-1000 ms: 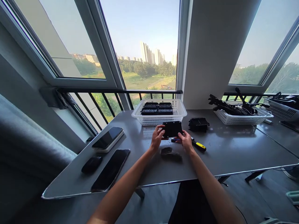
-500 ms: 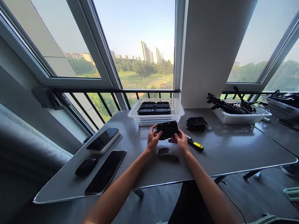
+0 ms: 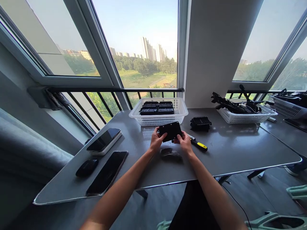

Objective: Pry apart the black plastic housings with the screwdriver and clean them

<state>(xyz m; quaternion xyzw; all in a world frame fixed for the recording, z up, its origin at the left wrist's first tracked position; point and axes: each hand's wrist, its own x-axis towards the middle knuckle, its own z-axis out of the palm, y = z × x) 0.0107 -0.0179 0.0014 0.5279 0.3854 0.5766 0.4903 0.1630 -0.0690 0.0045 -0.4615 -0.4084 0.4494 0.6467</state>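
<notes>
A flat black rectangular plate (image 3: pixel 170 131) with small holes along its edges is held up over the table, tilted. My left hand (image 3: pixel 157 140) grips its left side, thumb across the face. On the opposite edge, my right hand (image 3: pixel 184 142) pinches the lower right corner. Beneath the plate lie dark grey scraps (image 3: pixel 166 151) of thin material on the tabletop. Just right of my right hand rests a tool with a black and yellow handle (image 3: pixel 200 145), its front end partly hidden by the hand. A white and dark pen-like item (image 3: pixel 191 136) lies beside it.
Behind my hands stands a white basket (image 3: pixel 158 120) holding several black ridged parts (image 3: pixel 157 108). A black ridged stack (image 3: pixel 200 123) sits to its right. Another white basket (image 3: pixel 247 118) carries black parts and cables. Phones (image 3: pixel 107 172) and a black mouse (image 3: pixel 86 168) occupy the table's left side.
The whole view has shifted slightly, moving things up and a little left. Both hands still hold the black plate, now tilted slightly more.
</notes>
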